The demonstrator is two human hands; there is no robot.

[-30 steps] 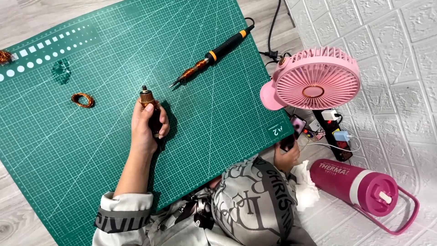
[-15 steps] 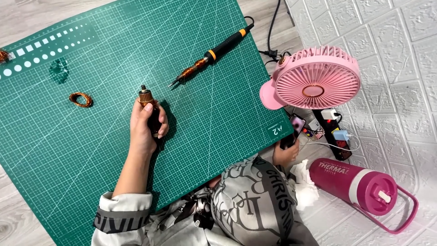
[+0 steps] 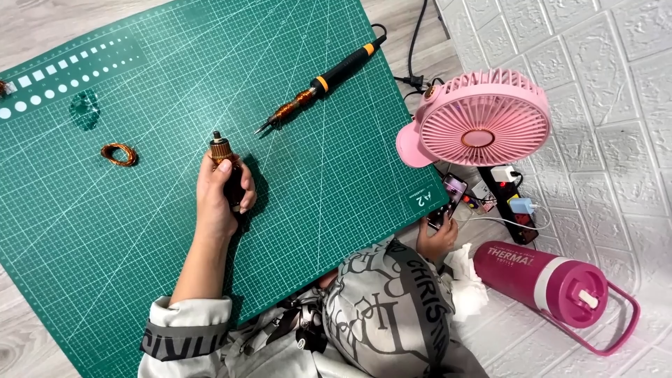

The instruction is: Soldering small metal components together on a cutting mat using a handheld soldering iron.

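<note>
Left hand on motor rotor, right hand on phone.

Your left hand point(image 3: 218, 194) wraps its fingers around a small copper-wound rotor point(image 3: 225, 162) on the green cutting mat point(image 3: 140, 231); its long axis runs away from you, shaft tip pointing to the mat's far edge. Your right hand point(image 3: 437, 238) grips a phone point(image 3: 449, 199) beside the pink fan point(image 3: 479, 119). The soldering iron point(image 3: 318, 85) lies apart, untouched.

Left hand point(image 3: 218, 196) around a copper-wound motor rotor point(image 3: 224, 155) on green cutting mat point(image 3: 140, 231); right hand point(image 3: 437, 238) on phone point(image 3: 448, 199).
</note>
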